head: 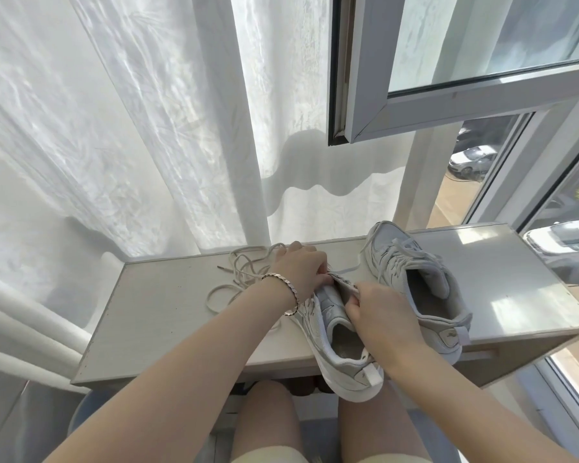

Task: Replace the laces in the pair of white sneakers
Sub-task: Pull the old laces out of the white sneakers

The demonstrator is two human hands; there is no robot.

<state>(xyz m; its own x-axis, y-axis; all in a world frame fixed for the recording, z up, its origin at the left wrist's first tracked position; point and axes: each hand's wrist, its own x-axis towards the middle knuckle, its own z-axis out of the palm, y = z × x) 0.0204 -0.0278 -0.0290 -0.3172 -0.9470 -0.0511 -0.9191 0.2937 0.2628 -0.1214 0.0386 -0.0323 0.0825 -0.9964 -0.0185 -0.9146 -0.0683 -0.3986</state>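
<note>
At the front edge of the pale table (168,312), the left hand (301,267) curls round the forepart of the near sneaker (341,359) while the right hand (378,312) pinches its eyelet flap, the laced second sneaker (425,282) lying just right, a loose lace (241,272) left.

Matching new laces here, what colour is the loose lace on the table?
The loose lace is off-white, a pale cream; the head view shows it best.
</note>
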